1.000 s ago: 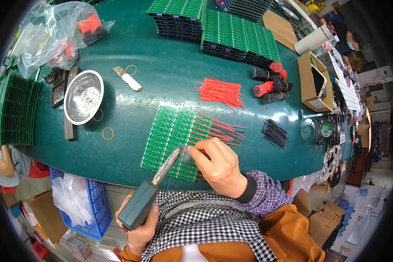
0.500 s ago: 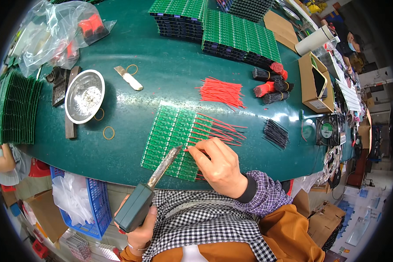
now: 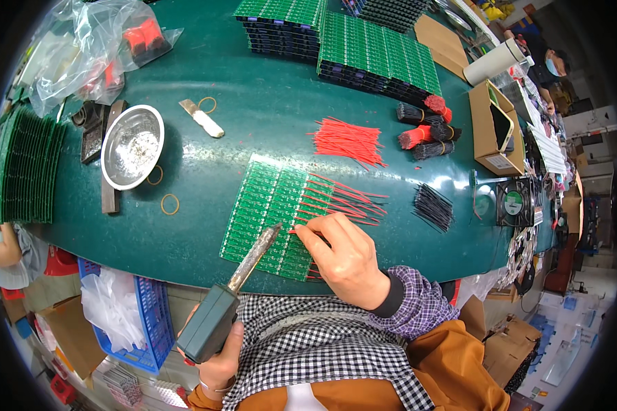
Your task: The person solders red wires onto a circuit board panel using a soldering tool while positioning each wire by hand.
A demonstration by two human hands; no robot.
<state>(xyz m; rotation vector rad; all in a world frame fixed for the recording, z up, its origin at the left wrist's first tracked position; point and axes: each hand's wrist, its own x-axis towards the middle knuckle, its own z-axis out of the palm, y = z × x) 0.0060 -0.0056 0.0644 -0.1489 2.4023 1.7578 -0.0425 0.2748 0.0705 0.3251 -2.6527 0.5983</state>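
A panel of green circuit boards (image 3: 260, 205) lies on the table before me. Red wires (image 3: 349, 198) stick out to the right from its right-hand column. My left hand (image 3: 221, 359) is wrapped round the dark green handle of a soldering iron (image 3: 252, 262), whose tip is over the panel's lower middle. My right hand (image 3: 343, 257) is closed, thumb and forefinger pinching a red wire (image 3: 293, 231) at the board, close to the iron's tip. Beyond the panel rests a pile of loose red wires (image 3: 348, 142); to the right is a pile of black wires (image 3: 432, 207).
A metal bowl (image 3: 159, 140) stands at left, near upright green boards (image 3: 27, 168) and a plastic bag (image 3: 75, 48). Stacked circuit boards (image 3: 380, 55) fill the back. Bundled wires (image 3: 425, 130), a cardboard box (image 3: 490, 130) and a fan (image 3: 517, 203) sit at right. Another person's arm (image 3: 5, 250) shows far left.
The iron's tip has shifted slightly left, away from the right fingertips. My right hand has stayed almost in place, still pinching the red wire.
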